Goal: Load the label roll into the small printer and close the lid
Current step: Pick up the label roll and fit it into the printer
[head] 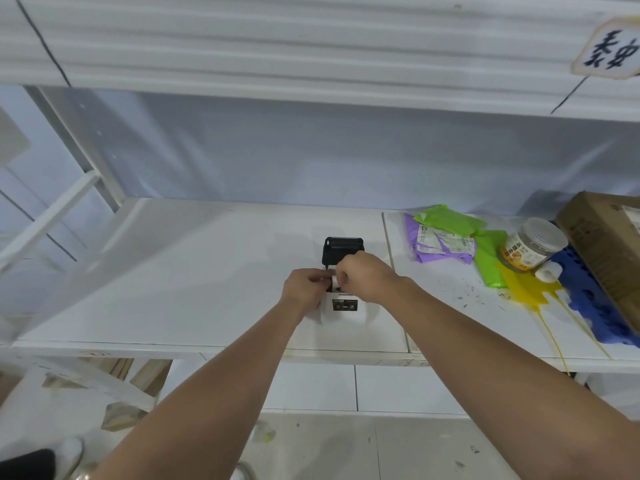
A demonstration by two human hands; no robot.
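A small white printer (343,308) sits on the white shelf (194,271), its black lid (343,251) swung up and back. Over the open bay both hands meet. My left hand (304,289) and my right hand (367,277) pinch a small white label roll (334,280) between their fingertips, just above the printer's opening. Only a sliver of the roll shows between the fingers. The inside of the bay is hidden by the hands.
To the right lie green and purple mailer bags (446,237), a clear jar with a yellow label (533,244), a yellow bag (526,289), a blue plastic piece (595,306) and a cardboard box (609,244). An upper shelf (311,57) hangs overhead.
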